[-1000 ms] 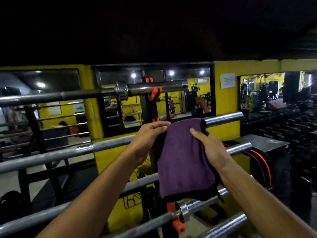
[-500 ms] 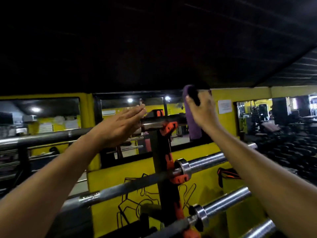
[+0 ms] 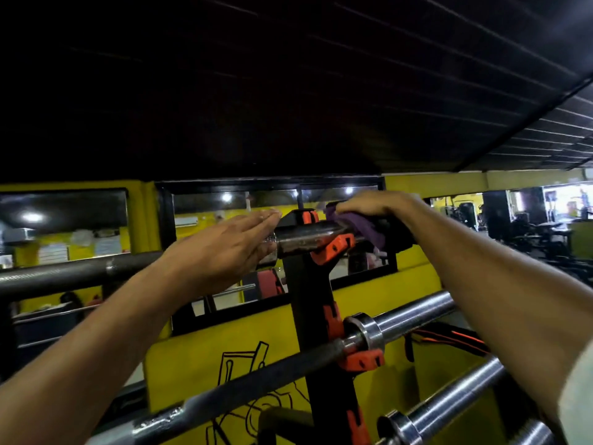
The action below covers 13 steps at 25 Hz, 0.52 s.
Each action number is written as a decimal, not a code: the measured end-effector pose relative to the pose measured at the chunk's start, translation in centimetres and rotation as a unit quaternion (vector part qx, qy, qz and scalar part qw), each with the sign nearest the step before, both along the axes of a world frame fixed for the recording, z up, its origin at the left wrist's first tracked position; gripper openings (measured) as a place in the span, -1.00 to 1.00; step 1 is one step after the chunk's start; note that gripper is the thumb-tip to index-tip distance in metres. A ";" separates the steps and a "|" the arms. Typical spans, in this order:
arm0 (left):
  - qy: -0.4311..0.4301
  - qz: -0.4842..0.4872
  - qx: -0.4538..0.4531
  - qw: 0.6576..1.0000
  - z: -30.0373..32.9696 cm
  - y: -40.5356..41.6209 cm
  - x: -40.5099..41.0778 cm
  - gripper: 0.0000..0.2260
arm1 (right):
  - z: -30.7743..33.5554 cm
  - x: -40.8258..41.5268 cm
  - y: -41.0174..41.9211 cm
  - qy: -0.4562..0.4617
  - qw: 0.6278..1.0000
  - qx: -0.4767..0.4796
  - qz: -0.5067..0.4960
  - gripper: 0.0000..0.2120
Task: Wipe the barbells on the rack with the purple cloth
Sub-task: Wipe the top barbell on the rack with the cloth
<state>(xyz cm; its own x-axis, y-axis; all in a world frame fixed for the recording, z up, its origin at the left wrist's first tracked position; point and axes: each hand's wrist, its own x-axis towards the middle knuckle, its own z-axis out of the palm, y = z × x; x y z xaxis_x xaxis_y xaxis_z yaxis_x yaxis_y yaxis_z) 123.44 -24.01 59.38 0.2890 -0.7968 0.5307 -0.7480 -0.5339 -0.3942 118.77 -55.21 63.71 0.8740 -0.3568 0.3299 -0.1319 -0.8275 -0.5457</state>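
Note:
The purple cloth is bunched over the sleeve of the top barbell, just right of the black rack upright. My right hand grips the cloth and presses it down onto the bar. To the left of the upright, my left hand lies flat, fingers straight, against the same bar. The second barbell and the third barbell rest lower on orange hooks.
A yellow wall with mirrors stands right behind the rack. Gym machines and dumbbell racks fill the far right. A dark ceiling hangs low overhead.
My right hand brought the cloth down from above onto the top bar's sleeve. My left hand settled flat against the bar. The view tilted slightly upward.

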 end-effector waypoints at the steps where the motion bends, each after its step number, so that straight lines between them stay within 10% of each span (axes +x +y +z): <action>1: 0.005 -0.002 0.002 1.000 0.1 0.0 0.2 -0.42 | 0.1 0.0 0.4 0.001 0.999 -0.031 0.004 -0.60; 7: 0.008 -0.013 0.023 1.000 0.3 0.1 1.6 -0.31 | -10.8 0.0 -1.3 -0.415 0.886 -0.208 0.010 -0.59; 13: 0.016 -0.003 0.029 0.999 0.4 0.0 0.6 -0.35 | -0.5 0.8 -3.2 -0.033 0.997 0.058 0.027 -0.49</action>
<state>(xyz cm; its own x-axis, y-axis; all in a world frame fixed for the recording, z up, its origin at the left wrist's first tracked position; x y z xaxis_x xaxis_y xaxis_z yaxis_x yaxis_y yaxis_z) 124.05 -24.00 59.75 0.3004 -0.8275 0.4743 -0.7637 -0.5066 -0.4002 119.54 -58.37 63.23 0.8709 -0.3483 0.3466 -0.0488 -0.7632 -0.6443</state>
